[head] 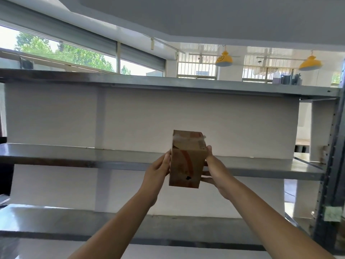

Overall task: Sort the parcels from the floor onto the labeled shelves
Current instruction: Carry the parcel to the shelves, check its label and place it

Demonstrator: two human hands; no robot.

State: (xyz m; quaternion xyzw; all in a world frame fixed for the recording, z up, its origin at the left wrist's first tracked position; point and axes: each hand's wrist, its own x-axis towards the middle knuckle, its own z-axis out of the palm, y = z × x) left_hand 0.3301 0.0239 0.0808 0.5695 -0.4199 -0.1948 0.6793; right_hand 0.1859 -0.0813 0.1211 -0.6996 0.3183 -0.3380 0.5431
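Note:
A small brown cardboard parcel (187, 159) with clear tape on top and a red curved mark on its front is held up in front of the metal shelving. My left hand (158, 172) presses flat against its left side. Against the right side and under the bottom corner is my right hand (214, 174). The parcel hangs at the height of the middle shelf (74, 156), in front of its front edge and tilted slightly. The top shelf (168, 84) and the lower shelf (56, 221) carry nothing in view.
A dark perforated shelf upright (330, 165) stands at the right, with a pale green paper label (333, 214) stuck on it. A white wall closes the back of the shelves. Windows and two yellow hanging lamps (224, 59) show above the top shelf.

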